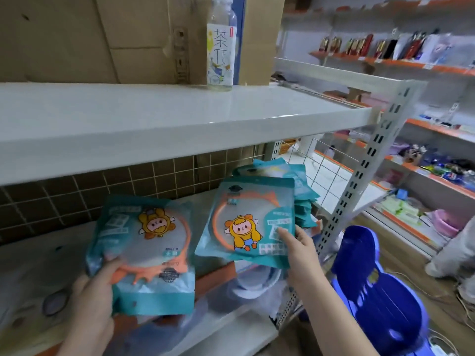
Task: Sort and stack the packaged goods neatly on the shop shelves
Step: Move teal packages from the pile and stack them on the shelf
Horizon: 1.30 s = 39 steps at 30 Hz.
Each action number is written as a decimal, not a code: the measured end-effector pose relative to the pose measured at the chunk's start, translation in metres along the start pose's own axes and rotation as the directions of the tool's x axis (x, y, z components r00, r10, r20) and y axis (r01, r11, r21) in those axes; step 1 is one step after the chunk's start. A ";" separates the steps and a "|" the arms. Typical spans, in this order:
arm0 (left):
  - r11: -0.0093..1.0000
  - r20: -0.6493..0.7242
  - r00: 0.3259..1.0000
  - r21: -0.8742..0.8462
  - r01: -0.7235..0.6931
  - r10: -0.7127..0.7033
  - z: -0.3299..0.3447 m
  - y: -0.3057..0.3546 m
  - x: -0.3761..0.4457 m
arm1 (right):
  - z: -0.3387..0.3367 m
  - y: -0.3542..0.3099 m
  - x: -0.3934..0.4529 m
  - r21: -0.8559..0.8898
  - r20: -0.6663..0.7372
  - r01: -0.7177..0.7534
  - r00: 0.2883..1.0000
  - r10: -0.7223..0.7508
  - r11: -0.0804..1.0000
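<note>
Holding one teal pouch (144, 255) upside down in left hand (95, 294), fingers curled on its near edge; right hand (299, 249) pinching second pouch (248, 219), upright, over far-right stack (300, 199) on middle shelf (51, 247). Stacking step under way, by judgement. Next: set right pouch squarely on stack, invert left pouch. Bottle (221, 44) on upper shelf (154, 124); blue chair (372, 286) near right.

Brown tiled wall (51, 201) (blue chair (380, 286))

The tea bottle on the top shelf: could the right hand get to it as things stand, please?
Probably not at once: the right hand holds a teal packet under the top shelf. The tea bottle stands unobstructed above, so the hand must first put the packet down.
</note>
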<state>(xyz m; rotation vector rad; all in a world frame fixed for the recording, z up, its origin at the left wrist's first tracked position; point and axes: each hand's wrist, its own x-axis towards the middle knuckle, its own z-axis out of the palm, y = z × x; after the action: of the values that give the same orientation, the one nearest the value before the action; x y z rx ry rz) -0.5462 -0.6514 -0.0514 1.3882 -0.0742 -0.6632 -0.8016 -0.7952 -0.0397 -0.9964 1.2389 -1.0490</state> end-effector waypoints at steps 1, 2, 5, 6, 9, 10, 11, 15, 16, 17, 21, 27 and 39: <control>1.000 -0.008 1.000 0.024 -0.002 0.002 0.004 -0.001 0.003 | -0.004 -0.005 0.011 0.007 -0.024 0.018 1.000 -0.018 1.000; 0.999 -0.011 1.000 0.043 0.012 -0.012 0.010 -0.004 0.009 | -0.007 -0.011 0.023 0.011 -0.049 0.034 0.998 -0.034 0.999; 1.000 0.013 1.000 -0.012 0.025 -0.025 0.026 -0.003 0.016 | -0.013 -0.030 0.059 0.001 -0.111 0.088 0.990 -0.087 0.996; 1.000 0.009 1.000 -0.009 0.021 -0.021 0.030 -0.003 0.020 | -0.014 -0.037 0.071 -0.016 -0.128 0.110 0.985 -0.111 0.994; 0.999 -0.005 0.999 0.005 0.045 -0.044 0.047 0.000 0.033 | -0.014 -0.056 0.108 -0.115 -0.197 0.154 0.965 -0.175 0.981; 0.997 -0.005 0.997 0.003 0.071 -0.071 0.053 0.001 0.036 | -0.014 -0.060 0.121 -0.148 -0.220 0.150 0.959 -0.181 0.977; 0.994 0.006 0.994 0.000 0.110 -0.110 0.057 0.001 0.042 | -0.014 -0.064 0.131 -0.185 -0.239 0.144 0.953 -0.186 0.972; 0.995 0.088 0.992 -0.039 0.097 -0.093 0.075 0.001 0.055 | -0.017 -0.069 0.165 -0.413 -0.278 0.142 0.921 -0.273 0.900; 0.997 0.116 0.991 -0.042 0.067 -0.062 0.079 0.001 0.056 | -0.018 -0.070 0.169 -0.472 -0.279 0.143 0.912 -0.301 0.870; 0.998 0.149 0.988 -0.045 0.047 -0.040 0.083 0.002 0.056 | -0.020 -0.068 0.171 -0.547 -0.278 0.138 0.901 -0.334 0.825; 0.999 0.270 0.963 -0.046 0.021 -0.008 0.096 0.006 0.053 | -0.029 -0.061 0.180 -0.859 -0.219 0.051 0.863 -0.455 0.509; 1.000 0.334 0.942 -0.010 0.027 -0.022 0.112 0.004 0.048 | -0.031 -0.064 0.188 -0.886 -0.063 0.176 0.872 -0.485 0.430; 0.995 0.391 0.916 0.024 0.092 -0.094 0.128 0.017 0.025 | -0.005 -0.077 0.168 -0.712 0.299 0.501 0.850 -0.433 0.492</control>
<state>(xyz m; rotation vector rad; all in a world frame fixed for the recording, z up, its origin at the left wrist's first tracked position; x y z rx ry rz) -0.5738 -0.7756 -0.0166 1.2521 -0.3302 -1.0167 -0.8063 -0.9762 -0.0045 -2.1458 1.4103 -0.8358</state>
